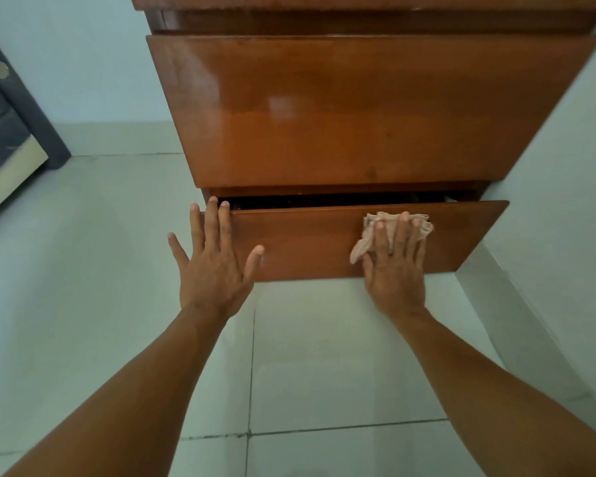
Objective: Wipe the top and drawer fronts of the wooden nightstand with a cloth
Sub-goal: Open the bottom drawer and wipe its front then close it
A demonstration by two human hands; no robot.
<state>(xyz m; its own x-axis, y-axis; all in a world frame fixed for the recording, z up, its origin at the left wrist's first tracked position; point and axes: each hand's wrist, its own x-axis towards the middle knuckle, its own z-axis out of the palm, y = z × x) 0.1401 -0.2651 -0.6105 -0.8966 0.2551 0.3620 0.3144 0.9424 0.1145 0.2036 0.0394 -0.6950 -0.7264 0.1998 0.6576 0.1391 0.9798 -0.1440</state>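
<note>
Pale floor tiles (324, 356) and light walls surround the nightstand (358, 108), which stands against the wall on the person's right. Seen from above and in front, its drawer fronts stack one over another; the lower drawer (310, 242) sits slightly pulled out, with a dark gap along its top edge. The top of the nightstand lies at the upper frame edge, mostly out of view.

The right hand (394, 266) lies flat on the right half of the lower drawer front, fingers spread, pressing the cloth (369, 235) against the wood. The cloth is bunched under the fingers, with a loose corner hanging out to the left of the hand. The left hand (214, 266) is empty and spread wide at the left end of the same drawer front; its fingertips reach the top left corner, apparently bracing the drawer.

Governing relation: the long axis of the drawer front runs left to right, across the line of both arms. The cloth lies near the right end, so the uncovered wood extends leftward from the right hand toward the left hand. The right hand, holding the cloth, is the only hand placed to wipe. The next stroke probably runs leftward along that axis; the left hand would then need to lift clear at the end of the pass.
</note>
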